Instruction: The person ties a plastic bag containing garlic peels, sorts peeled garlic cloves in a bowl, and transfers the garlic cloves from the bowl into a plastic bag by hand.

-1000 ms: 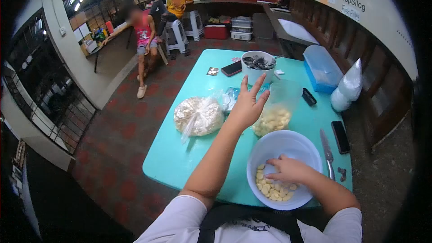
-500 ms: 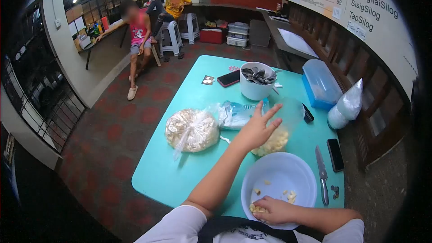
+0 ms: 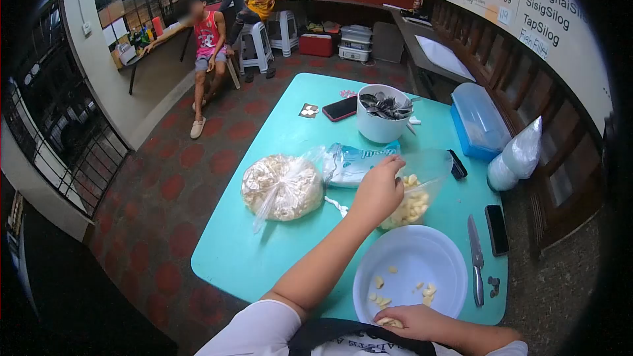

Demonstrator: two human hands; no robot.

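My left hand [image 3: 381, 191] is closed on the left edge of a clear plastic bag [image 3: 430, 161], which stands behind the basin with pale peeled garlic cloves [image 3: 414, 207] inside. My right hand [image 3: 414, 320] is low at the near side of a whitish plastic basin [image 3: 459, 260], its fingers curled round several garlic cloves [image 3: 390, 323]. A few loose cloves [image 3: 429, 290] lie on the basin's floor. Left of my left hand sits a knotted clear bag [image 3: 280, 188] of whitish, papery pieces. A white and blue plastic pack [image 3: 353, 166] lies behind my left hand.
On the turquoise table [image 3: 264, 257] are a knife [image 3: 476, 260], a phone [image 3: 496, 229], another phone [image 3: 340, 109], a white tub [image 3: 382, 125] of cutlery and a blue lidded box [image 3: 479, 122]. A wrapped cone-shaped stack [image 3: 516, 158] stands at the right edge. Two people sit beyond.
My left hand has gone from spread fingers above the bag to closed on its edge. My right hand has moved slightly toward me and right, with cloves in it. The view has shifted slightly.
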